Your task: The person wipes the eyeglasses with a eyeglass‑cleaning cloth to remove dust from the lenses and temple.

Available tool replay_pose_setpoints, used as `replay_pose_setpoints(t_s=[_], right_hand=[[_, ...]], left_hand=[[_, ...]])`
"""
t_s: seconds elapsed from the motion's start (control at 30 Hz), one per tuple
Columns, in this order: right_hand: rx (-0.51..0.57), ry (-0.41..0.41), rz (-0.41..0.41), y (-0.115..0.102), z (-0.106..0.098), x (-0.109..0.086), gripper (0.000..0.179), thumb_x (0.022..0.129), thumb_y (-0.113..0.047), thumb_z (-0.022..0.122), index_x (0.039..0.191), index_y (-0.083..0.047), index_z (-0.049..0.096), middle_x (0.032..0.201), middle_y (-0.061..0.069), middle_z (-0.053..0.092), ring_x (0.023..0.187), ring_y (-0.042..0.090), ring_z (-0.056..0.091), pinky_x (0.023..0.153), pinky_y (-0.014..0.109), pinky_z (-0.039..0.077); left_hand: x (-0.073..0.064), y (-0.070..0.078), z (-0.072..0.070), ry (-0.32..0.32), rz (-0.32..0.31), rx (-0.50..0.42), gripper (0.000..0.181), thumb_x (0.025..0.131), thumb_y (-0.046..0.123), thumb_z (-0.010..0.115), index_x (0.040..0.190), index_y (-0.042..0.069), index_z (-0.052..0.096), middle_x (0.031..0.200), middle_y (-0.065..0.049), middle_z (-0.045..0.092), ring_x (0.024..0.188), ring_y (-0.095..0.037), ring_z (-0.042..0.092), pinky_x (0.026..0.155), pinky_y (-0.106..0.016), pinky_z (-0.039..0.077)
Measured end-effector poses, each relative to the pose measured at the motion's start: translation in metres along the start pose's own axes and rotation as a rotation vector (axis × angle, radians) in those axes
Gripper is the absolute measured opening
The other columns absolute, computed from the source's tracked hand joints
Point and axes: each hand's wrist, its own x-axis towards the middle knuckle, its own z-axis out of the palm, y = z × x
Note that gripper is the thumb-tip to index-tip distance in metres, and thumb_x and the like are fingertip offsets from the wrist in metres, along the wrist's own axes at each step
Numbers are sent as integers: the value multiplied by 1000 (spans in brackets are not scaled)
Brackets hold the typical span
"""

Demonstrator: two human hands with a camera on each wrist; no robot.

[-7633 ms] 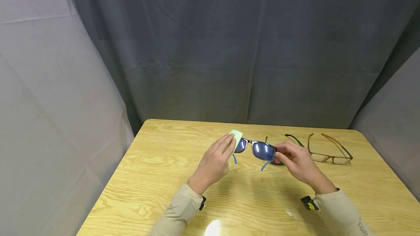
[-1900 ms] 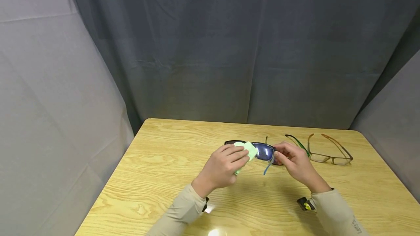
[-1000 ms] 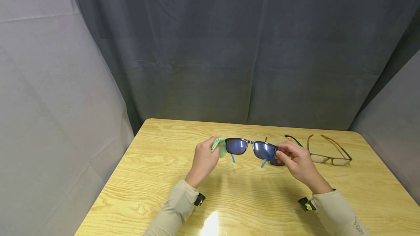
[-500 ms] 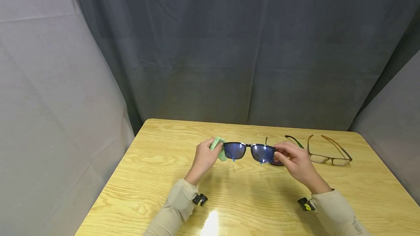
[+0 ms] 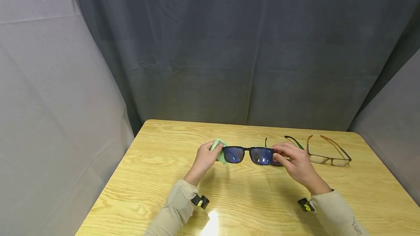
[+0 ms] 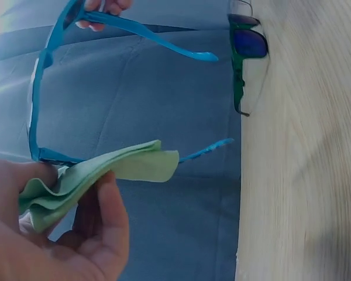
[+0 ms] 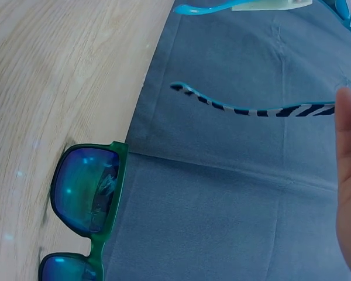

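Held above the table, a pair of sunglasses [image 5: 261, 156] faces the head camera with its blue-tinted lenses side by side. Thumb and fingers of my right hand [image 5: 296, 163] pinch its right end; in the right wrist view a zebra-striped temple arm [image 7: 245, 111] extends from that hand. My left hand [image 5: 202, 158] grips a folded light green cloth [image 5: 221, 157] at the left end. The left wrist view shows this cloth [image 6: 105, 172] wrapped around the other temple arm, whose blue tip [image 6: 207, 150] sticks out beyond it.
Green-framed sunglasses [image 7: 88, 190] lie on the wooden table [image 5: 157, 177], partly behind my right hand in the head view. To their right are brown-framed clear glasses [image 5: 339, 162] with temple arms spread. A dark curtain [image 5: 197, 65] hangs behind the table.
Earlier the cloth covered the left lens, then the bridge area; my left hand has since shifted left to the temple arm. Over the last second the sunglasses have tilted and lowered slightly.
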Motion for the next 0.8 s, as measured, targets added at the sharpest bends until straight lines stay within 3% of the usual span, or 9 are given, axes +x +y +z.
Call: replay_pose_setpoints(t_s=[0.17, 0.37, 0.63, 0.8], right_hand=[[-2, 2, -27, 6, 2, -2, 44, 64, 20, 73, 102, -2, 69, 99, 7, 66, 83, 11, 59, 69, 12, 47], [-10, -13, -43, 8, 4, -3, 46, 64, 19, 74, 102, -4, 69, 100, 7, 66, 84, 12, 59, 68, 12, 48], [15, -47, -2, 10, 5, -5, 40, 69, 17, 72, 103, -2, 69, 102, 10, 65, 92, 8, 60, 73, 11, 49], [15, -33, -47, 11, 6, -3, 43, 65, 19, 74, 102, -1, 69, 103, 10, 64, 90, 12, 61, 70, 12, 50]], left_hand=[[-1, 1, 1, 8, -20, 62, 28, 97, 26, 53, 98, 5, 72, 77, -3, 65, 60, -10, 55, 58, -30, 52], [0, 0, 0, -22, -43, -28, 33, 98, 28, 49, 103, 1, 68, 88, -8, 64, 70, -13, 59, 73, -45, 55], [0, -3, -1, -60, -59, -81, 32, 98, 27, 50, 108, 1, 64, 90, -7, 62, 75, -15, 58, 75, -45, 54], [1, -4, -1, -57, -58, -100, 32, 96, 27, 51, 107, -1, 62, 86, -7, 59, 74, -16, 56, 76, -47, 54]])
